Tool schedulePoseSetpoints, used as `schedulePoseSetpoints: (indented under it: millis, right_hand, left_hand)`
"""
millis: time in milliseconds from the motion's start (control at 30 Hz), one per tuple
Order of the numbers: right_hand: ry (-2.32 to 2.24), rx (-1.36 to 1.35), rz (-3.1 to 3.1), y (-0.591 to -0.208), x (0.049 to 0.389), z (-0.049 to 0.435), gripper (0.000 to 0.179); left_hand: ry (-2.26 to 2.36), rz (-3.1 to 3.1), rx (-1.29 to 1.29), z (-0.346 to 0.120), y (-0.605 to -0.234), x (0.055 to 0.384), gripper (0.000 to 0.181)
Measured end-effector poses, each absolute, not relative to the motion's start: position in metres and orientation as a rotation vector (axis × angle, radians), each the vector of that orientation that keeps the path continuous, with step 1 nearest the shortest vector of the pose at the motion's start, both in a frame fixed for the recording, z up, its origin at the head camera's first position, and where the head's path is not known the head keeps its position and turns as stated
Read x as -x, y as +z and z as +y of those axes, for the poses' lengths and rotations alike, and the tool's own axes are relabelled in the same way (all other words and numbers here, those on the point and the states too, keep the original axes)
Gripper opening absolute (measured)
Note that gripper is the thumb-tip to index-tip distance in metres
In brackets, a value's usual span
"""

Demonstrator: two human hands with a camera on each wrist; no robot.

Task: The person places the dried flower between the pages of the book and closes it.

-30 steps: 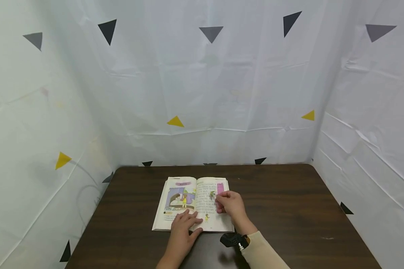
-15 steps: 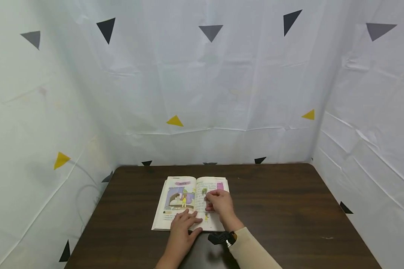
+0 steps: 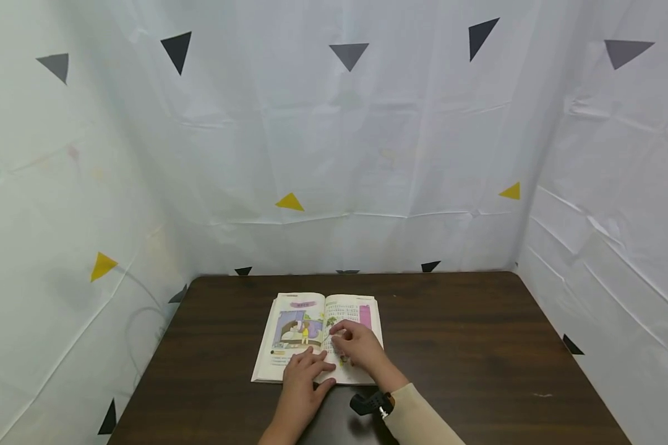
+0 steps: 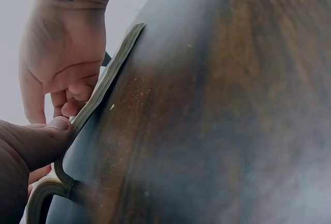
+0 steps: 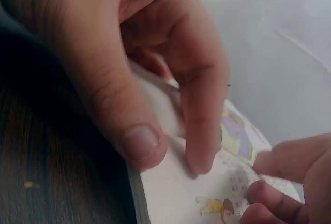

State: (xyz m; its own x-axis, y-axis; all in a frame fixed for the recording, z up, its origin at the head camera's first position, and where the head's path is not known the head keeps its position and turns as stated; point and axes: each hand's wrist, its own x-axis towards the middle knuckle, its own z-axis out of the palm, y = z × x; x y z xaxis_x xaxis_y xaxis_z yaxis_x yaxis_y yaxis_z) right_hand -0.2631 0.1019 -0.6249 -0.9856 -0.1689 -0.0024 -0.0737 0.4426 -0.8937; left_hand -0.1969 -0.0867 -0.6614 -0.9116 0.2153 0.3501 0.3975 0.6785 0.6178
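An open picture book [image 3: 264, 364] lies on the dark table. My left hand [image 3: 303, 377] rests on its lower middle with fingers spread. In the left wrist view, the left thumb [image 4: 41, 141] is at the book's near edge. Above the right page, my right hand [image 3: 362, 346] pinches a small green leafy piece [image 3: 331, 321] near the centre fold; its exact kind is too small to make out. The right wrist view shows the right thumb and a bent finger [image 5: 201, 115] over the page, and the piece is hidden there. Left fingers [image 5: 279, 162] lie beyond them.
The brown wooden table [image 3: 456, 346] extends around the book. White sheeting [image 3: 423, 154] with black, grey and yellow triangles rises behind it and on both sides. A black wrist device [image 3: 373, 403] sits at the right sleeve [image 3: 423, 417].
My right hand has moved left across the right page, carrying the green leafy piece from near the pink strip to the centre fold. The left hand stays in place.
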Motion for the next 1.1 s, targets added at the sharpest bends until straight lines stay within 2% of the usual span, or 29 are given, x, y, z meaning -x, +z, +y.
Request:
schedulePoseSetpoints:
  millis: [267, 500, 667, 867, 1100]
  right_hand:
    - [-1.274, 0.424, 2.805, -0.626, 0.264, 0.099, 0.031]
    - [-1.313, 0.476, 2.736, -0.625, 0.265, 0.104, 0.035]
    - [-1.429, 0.477, 2.613, -0.626, 0.266, 0.107, 0.037]
    - [-1.545, 0.450, 2.488, -0.630, 0.264, 0.111, 0.040]
    - [-1.643, 0.421, 2.392, -0.635, 0.262, 0.116, 0.042]
  left_hand:
    - [-1.109, -2.622, 0.473, -0.086, -0.663, 0.194, 0.027]
    - [-1.069, -2.523, 0.451, -0.086, -0.660, 0.196, 0.034]
    - [-1.013, -2.511, 0.145, -0.099, -0.653, 0.200, 0.043]
    - [-0.895, -2.645, -0.377, -0.129, -0.642, 0.203, 0.071]
    - [-0.889, -2.785, -0.532, -0.144, -0.629, 0.211, 0.087]
